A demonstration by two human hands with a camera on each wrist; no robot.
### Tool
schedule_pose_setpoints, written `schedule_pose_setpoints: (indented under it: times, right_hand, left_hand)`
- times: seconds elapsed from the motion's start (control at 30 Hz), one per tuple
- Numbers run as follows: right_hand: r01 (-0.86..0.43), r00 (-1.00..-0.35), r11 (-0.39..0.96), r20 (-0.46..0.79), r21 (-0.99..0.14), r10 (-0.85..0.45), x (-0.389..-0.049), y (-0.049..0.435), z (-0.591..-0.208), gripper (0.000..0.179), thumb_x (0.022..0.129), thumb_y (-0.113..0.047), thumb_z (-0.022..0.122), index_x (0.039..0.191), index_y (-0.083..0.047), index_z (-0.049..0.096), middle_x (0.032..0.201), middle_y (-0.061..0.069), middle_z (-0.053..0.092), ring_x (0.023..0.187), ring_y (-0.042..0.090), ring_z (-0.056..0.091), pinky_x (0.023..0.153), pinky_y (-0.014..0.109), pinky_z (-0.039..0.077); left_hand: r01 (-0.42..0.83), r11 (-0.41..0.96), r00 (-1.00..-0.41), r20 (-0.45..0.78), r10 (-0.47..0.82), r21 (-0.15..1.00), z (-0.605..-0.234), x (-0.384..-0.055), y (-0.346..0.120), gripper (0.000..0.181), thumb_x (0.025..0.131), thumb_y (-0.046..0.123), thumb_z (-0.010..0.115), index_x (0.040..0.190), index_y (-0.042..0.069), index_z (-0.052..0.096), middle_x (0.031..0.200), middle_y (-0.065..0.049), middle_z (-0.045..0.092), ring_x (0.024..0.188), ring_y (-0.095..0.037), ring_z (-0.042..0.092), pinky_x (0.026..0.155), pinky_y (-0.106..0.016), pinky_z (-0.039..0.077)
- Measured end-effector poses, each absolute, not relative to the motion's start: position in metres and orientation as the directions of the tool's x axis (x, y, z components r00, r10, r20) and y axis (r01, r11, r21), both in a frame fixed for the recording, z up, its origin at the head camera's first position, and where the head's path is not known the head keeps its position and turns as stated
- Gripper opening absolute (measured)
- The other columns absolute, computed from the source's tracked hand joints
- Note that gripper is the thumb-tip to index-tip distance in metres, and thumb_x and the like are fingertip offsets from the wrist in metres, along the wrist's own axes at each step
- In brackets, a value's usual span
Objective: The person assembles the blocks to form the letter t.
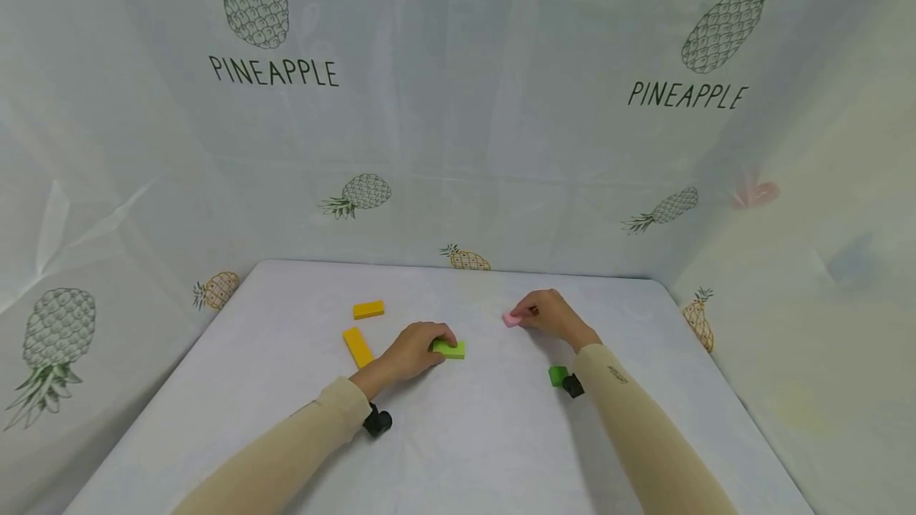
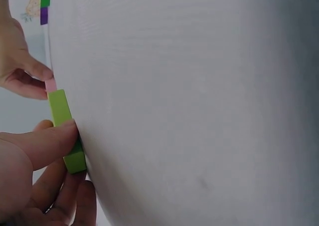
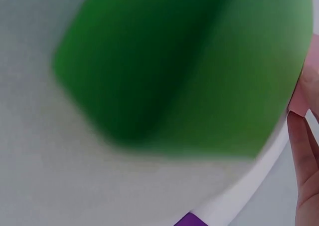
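Note:
My left hand [image 1: 413,350] pinches a lime-green rectangular block [image 1: 450,350] at the middle of the table. In the left wrist view, the thumb lies over one face of that block [image 2: 60,105], with fingers behind and below it. Farther back and to the right, my right hand [image 1: 549,311] pinches a small pink block [image 1: 510,319] between thumb and fingers. The right wrist view shows only part of the pink block [image 3: 300,99] at its edge. The two held blocks are apart in the head view.
Two yellow-orange blocks, one [image 1: 368,309] behind the other [image 1: 358,347], lie left of the left hand. A dark green block [image 1: 557,376] sits beside the right wrist camera [image 1: 572,385]. A purple block [image 2: 44,15] shows in both wrist views. A pineapple-print cloth [image 1: 487,125] hangs behind the white table [image 1: 487,451].

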State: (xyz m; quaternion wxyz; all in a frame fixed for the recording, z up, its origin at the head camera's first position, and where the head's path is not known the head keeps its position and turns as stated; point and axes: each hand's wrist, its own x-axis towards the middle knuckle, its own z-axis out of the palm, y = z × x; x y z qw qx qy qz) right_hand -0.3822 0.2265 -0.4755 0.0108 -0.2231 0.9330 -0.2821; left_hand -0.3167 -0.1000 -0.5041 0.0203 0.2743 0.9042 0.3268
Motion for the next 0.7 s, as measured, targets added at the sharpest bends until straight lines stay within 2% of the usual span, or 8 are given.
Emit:
schedule_pose_setpoints:
  times: [0.3, 0.5, 0.7]
  right_hand:
    - [-0.445, -0.887, 0.735, 0.135, -0.511, -0.443, -0.381, 0.235, -0.479, 0.018, 0.094, -0.013, 0.082, 0.112, -0.011, 0.084, 0.111, 0.002, 0.078, 0.104, 0.020, 0.069, 0.095, 0.044, 0.059]
    - [-0.494, -0.868, 0.739, 0.211, -0.458, -0.450, -0.373, 0.234, -0.474, 0.017, 0.094, -0.007, 0.081, 0.111, -0.008, 0.084, 0.109, 0.005, 0.080, 0.098, 0.021, 0.070, 0.088, 0.041, 0.060]
    - [-0.452, -0.892, 0.766, 0.210, -0.457, -0.401, -0.361, 0.232, -0.470, 0.017, 0.093, -0.005, 0.081, 0.110, -0.009, 0.085, 0.107, 0.005, 0.080, 0.091, 0.017, 0.066, 0.081, 0.034, 0.056]
  left_hand:
    - [0.486, 0.631, -0.846, 0.145, 0.513, 0.605, -0.500, -0.315, -0.100, 0.026, 0.095, 0.001, 0.078, 0.115, 0.017, 0.074, 0.119, 0.002, 0.073, 0.110, -0.019, 0.063, 0.106, -0.046, 0.051]
    - [0.492, 0.619, -0.841, 0.151, 0.519, 0.612, -0.501, -0.315, -0.102, 0.026, 0.094, 0.001, 0.078, 0.115, 0.015, 0.074, 0.118, 0.001, 0.073, 0.110, -0.018, 0.063, 0.105, -0.046, 0.052]
    - [0.490, 0.612, -0.840, 0.150, 0.521, 0.621, -0.500, -0.315, -0.101, 0.026, 0.094, 0.000, 0.078, 0.116, 0.014, 0.074, 0.118, 0.000, 0.073, 0.110, -0.019, 0.064, 0.105, -0.046, 0.052]
